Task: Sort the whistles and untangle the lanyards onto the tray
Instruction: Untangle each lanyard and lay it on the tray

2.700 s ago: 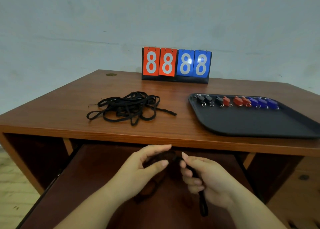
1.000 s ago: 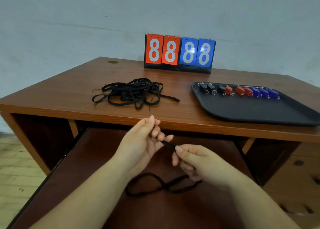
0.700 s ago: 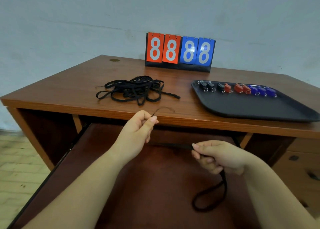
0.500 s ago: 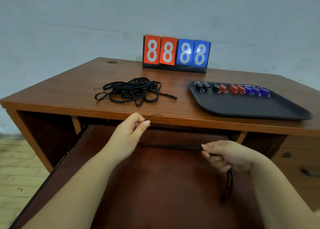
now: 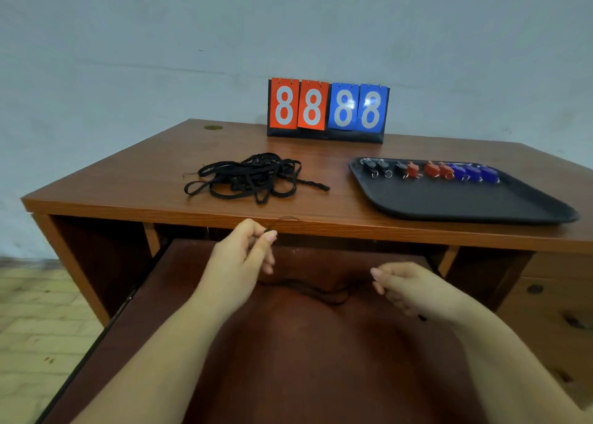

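A black lanyard (image 5: pixel 316 290) hangs slack between my hands, over the pull-out shelf below the desk edge. My left hand (image 5: pixel 239 261) pinches its thin end loop between thumb and forefinger. My right hand (image 5: pixel 409 290) grips the strap farther along, fingers curled. A tangled pile of black lanyards (image 5: pixel 253 178) lies on the desk's middle. A black tray (image 5: pixel 465 200) at the right carries black whistles (image 5: pixel 380 167), red whistles (image 5: pixel 430 170) and blue whistles (image 5: pixel 473 173) in a row along its far edge.
A flip scoreboard (image 5: pixel 327 109) showing 8888 stands at the back of the wooden desk (image 5: pixel 112 183). The pull-out shelf (image 5: pixel 305 359) extends toward me under the desktop. Drawers (image 5: pixel 545 311) sit under the desk at the right.
My hands drew one lanyard out straight, left hand at its end loop, right hand sliding along the strap. The strap now sags between them, where it was taut before.
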Demonstrator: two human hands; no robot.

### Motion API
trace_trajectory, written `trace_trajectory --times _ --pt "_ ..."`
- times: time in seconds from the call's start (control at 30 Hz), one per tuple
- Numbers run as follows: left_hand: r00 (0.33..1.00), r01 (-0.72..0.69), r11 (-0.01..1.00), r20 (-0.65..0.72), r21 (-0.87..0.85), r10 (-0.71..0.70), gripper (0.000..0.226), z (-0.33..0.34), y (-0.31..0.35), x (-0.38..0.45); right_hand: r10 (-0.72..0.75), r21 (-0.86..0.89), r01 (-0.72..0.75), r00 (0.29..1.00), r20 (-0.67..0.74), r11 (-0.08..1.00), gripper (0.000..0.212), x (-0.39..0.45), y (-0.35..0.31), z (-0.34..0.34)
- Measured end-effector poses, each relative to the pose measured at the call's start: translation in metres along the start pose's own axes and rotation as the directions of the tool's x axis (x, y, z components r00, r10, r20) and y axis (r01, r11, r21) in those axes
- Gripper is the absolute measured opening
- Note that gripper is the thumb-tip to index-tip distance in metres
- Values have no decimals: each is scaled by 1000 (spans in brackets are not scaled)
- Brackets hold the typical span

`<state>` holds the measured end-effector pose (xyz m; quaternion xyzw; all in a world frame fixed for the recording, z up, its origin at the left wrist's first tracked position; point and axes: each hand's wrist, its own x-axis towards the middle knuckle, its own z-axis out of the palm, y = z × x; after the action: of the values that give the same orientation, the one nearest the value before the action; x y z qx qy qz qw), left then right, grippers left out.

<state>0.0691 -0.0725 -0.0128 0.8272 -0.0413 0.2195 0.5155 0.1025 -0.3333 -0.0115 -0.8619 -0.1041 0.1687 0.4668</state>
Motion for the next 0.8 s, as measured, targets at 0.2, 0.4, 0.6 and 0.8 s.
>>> trace_trajectory --times 0.2,0.4,0.6,0.8 --pt "997 4 992 72 -126 5 16 36 16 -17 -387 -228 354 914 -121 907 36 -9 -34 46" --pt "984 45 989 176 -140 -20 21 48 21 -22 -481 -376 393 859 -174 839 30 -14 -43 58" --pt "986 88 991 150 -100 -72 20 45 14 -15 -387 -301 335 913 -130 893 22 -10 -38 48" --pt "983 127 991 139 -33 -121 23 32 -4 -4 -193 -17 193 975 -113 981 12 -2 -22 25"
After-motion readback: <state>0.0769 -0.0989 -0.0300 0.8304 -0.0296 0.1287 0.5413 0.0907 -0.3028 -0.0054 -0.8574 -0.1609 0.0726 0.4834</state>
